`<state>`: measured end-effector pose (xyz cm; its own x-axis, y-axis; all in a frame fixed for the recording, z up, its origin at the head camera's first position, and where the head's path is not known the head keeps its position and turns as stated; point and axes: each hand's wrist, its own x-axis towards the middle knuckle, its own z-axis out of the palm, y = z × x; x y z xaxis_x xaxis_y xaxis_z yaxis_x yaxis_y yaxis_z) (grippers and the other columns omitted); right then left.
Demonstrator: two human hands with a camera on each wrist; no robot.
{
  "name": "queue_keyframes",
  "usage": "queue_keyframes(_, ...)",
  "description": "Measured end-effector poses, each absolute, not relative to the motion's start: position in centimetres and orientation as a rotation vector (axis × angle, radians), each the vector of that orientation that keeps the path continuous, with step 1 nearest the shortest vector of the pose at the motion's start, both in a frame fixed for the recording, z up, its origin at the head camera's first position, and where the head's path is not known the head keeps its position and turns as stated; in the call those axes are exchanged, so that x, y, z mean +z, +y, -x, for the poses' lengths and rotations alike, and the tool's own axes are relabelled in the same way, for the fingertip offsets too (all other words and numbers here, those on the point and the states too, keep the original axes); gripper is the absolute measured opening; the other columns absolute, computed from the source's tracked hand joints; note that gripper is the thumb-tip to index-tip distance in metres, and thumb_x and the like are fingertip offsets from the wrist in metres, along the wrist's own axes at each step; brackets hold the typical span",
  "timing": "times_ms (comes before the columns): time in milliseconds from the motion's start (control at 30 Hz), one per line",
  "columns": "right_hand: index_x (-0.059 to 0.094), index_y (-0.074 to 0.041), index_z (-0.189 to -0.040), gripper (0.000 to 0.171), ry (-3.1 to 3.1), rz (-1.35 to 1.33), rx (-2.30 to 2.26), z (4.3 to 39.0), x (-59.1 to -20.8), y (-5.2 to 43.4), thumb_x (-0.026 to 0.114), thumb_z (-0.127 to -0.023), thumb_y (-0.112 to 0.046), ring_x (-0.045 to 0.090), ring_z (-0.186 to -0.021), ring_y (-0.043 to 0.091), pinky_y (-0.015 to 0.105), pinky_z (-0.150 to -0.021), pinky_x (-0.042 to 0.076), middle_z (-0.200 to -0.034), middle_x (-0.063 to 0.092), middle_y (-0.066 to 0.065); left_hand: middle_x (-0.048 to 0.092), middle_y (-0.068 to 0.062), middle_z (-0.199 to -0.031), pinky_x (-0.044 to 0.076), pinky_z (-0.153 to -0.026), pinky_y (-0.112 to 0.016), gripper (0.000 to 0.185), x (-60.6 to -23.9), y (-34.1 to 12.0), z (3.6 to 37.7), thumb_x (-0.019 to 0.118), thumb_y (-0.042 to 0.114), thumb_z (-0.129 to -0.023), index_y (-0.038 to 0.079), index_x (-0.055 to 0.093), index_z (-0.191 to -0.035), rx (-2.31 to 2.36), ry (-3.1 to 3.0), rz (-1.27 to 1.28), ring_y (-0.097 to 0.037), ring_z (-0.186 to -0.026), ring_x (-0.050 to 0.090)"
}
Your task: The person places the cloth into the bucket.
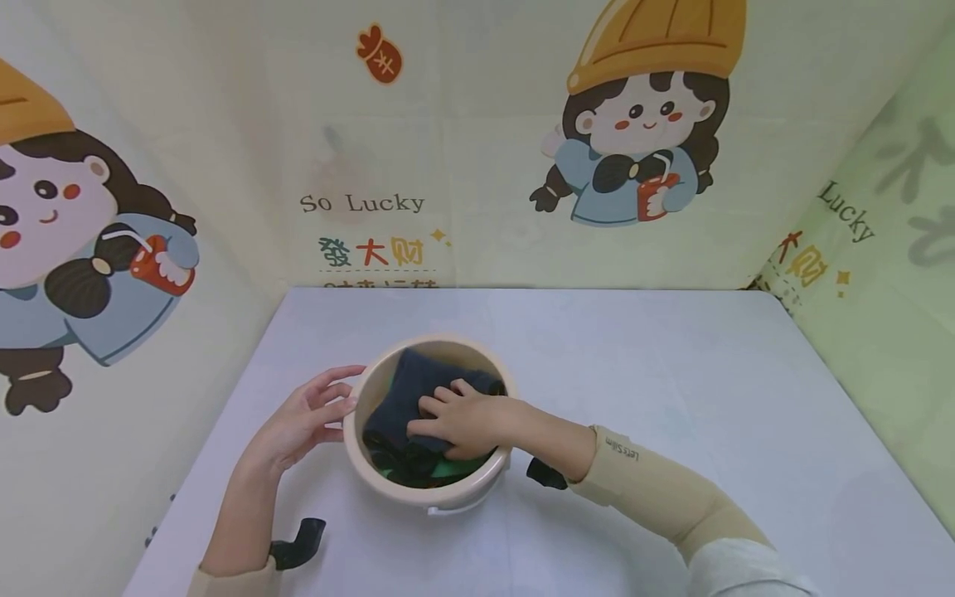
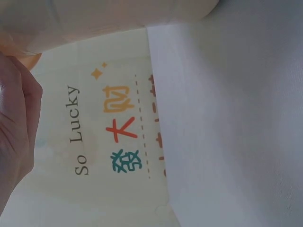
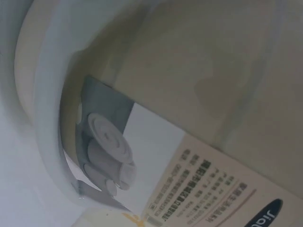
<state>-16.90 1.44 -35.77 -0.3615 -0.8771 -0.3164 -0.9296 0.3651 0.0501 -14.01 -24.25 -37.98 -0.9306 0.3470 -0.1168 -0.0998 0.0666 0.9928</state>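
A beige bucket stands on the white table and holds several cloths. On top lies a folded dark blue cloth, with black and green fabric showing below it. Inside the bucket my right hand holds the blue cloth, its fingers bent over the upper side; the thumb's tip is hidden. At the bucket's left rim my left hand rests its spread fingers against the outside. The left wrist view shows part of this hand beside the bucket wall. The right hand is out of the right wrist view.
The bucket's pale handle hangs down at its front. A printed label is on its outer wall. White tabletop extends around the bucket. Behind it rises a cream backdrop with cartoon figures. Black wrist mounts stick out from both wrists.
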Motion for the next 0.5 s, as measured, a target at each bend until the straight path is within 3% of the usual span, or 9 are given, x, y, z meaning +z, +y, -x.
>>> queue_keyframes(300,0.032,-0.031,-0.136,0.054,2.383,1.582,0.290,17.1,-35.7,1.8,0.056,-0.089,-0.039,0.032,-0.122,0.017,0.037,-0.103,0.028,-0.134,0.034,0.000,0.057,-0.003,-0.093,0.055,-0.068,-0.036,0.044,-37.8,-24.0,14.2,0.055,0.009,-0.090,0.010,0.041,-0.132,1.870,2.092,-0.215,-0.020,-0.078,0.063)
queue_keyframes(500,0.033,-0.029,-0.138,0.060,2.307,1.563,0.057,17.1,-33.9,3.7,0.055,-0.086,-0.050,0.031,-0.126,0.016,0.040,-0.108,0.019,-0.136,0.035,-0.002,0.052,-0.015,-0.100,0.055,-0.069,-0.037,0.051,-36.8,-23.9,14.5,0.062,0.016,-0.087,0.006,0.041,-0.132,1.685,2.260,-0.195,-0.022,-0.081,0.062)
